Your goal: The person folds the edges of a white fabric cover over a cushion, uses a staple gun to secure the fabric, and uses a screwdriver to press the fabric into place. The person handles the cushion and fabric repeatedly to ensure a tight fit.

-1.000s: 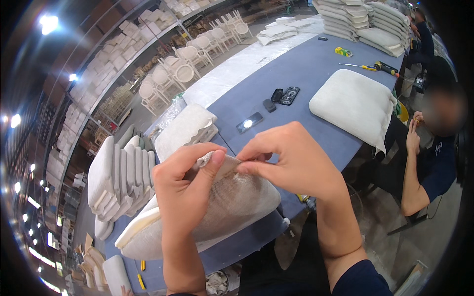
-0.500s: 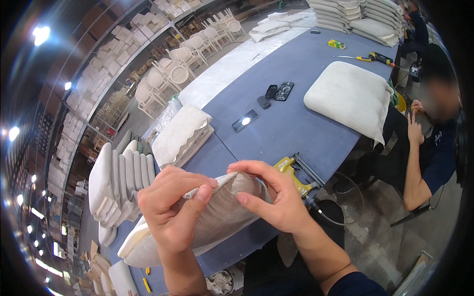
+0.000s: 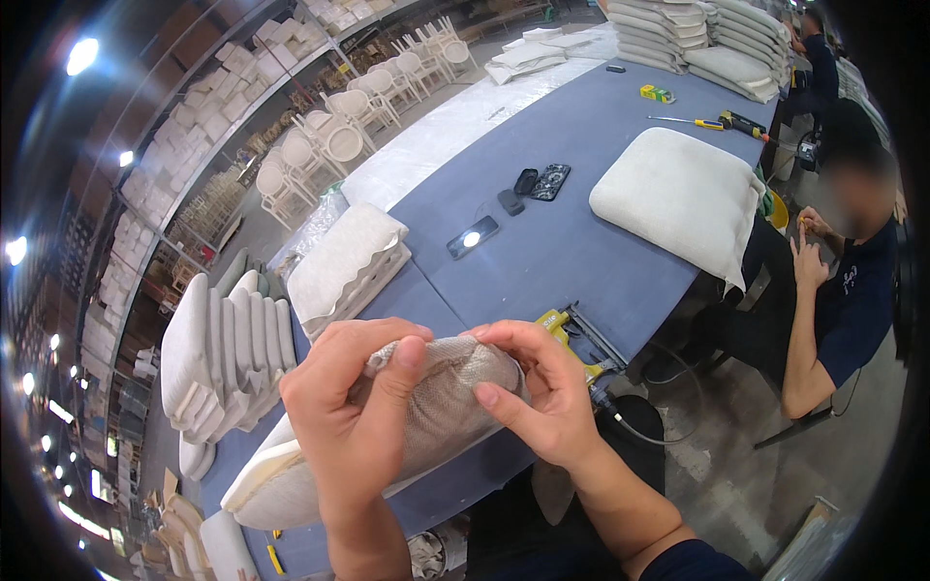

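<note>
**Both hands clamped on the near corner of a fabric-covered seat cushion**

Seat cushion [image 3: 320, 465] lies at the near edge of the blue bench [image 3: 581, 242], long axis running from lower left up to the right, ending at the corner between the hands. Left hand [image 3: 354, 416] is closed over that corner from the left, thumb on top of the beige textured fabric [image 3: 446, 407], fingers wrapped over. Right hand [image 3: 542, 397] pinches the same fabric from the right, fingertips pressed on the cover; both hands touch the corner, about equally near. The rest of the cushion trails away down-left from the left hand, white foam edge showing low. Whether the fabric is loose or already fixed underneath can't be told; the underside is hidden.

A yellow staple gun [image 3: 572, 339] lies on the bench just beyond the right hand, hose hanging off. Another cushion [image 3: 678, 194] sits well apart, up right.
</note>
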The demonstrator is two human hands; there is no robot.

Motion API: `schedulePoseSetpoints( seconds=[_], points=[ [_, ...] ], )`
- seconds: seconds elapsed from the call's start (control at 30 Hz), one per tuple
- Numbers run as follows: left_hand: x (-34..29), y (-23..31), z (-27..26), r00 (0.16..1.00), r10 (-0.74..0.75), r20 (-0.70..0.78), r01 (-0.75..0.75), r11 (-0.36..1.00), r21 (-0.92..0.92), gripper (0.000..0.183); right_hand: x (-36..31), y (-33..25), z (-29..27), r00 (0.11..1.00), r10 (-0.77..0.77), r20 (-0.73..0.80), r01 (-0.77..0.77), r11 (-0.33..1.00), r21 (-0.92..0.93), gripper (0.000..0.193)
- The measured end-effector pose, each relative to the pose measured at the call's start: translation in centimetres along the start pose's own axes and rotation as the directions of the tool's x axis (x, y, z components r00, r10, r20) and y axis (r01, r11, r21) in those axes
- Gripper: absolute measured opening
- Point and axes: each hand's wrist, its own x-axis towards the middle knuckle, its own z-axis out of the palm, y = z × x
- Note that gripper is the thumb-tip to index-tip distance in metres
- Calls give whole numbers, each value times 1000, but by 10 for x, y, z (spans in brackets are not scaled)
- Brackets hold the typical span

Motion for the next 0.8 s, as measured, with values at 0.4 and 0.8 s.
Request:
schedulePoseSetpoints(
  seconds=[0.4, 0.8],
  points=[
    [-7, 2, 1, 999, -25, -34, 25, 1000, 1, 20, 43, -53, -18, 949, -189, 251, 305, 746, -592, 13],
    [-9, -5, -3, 977, 211, -9, -211, 976, -58, 9, 35, -63, -22, 945, -104, 309, 268, 786, -557, 25]
  ],
)
